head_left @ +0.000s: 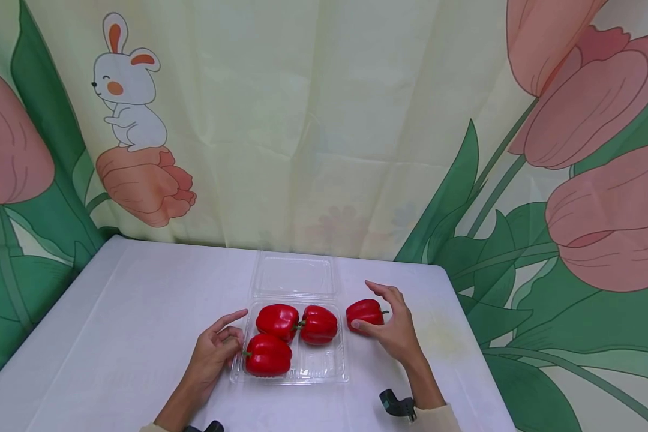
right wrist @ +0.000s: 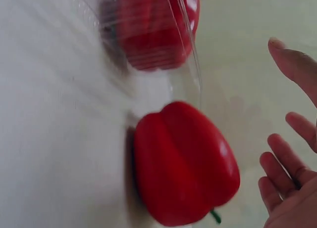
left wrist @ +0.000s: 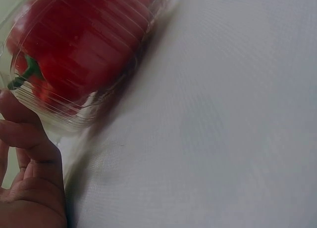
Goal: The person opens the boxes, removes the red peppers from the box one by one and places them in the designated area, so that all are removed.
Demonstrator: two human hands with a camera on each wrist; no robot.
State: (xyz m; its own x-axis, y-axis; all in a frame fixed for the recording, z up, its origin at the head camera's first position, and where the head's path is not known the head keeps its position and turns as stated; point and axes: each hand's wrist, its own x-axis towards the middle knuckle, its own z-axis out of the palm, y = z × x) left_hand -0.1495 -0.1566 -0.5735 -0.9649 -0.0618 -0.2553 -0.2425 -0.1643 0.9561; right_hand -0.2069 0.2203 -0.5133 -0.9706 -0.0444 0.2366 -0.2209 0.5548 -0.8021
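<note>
A clear plastic container holds three red bell peppers: one at the back left, one at the right, one at the front left. My left hand is at the container's left side, fingers bent near its wall; in the left wrist view the hand is beside a pepper seen through the wall. A fourth pepper lies on the table right of the container. Around it my right hand is spread, thumb in front; the right wrist view shows a gap between hand and pepper.
The container's clear lid lies folded back behind it. A white cloth covers the table. Behind the table's back edge hangs a curtain printed with tulips and a rabbit.
</note>
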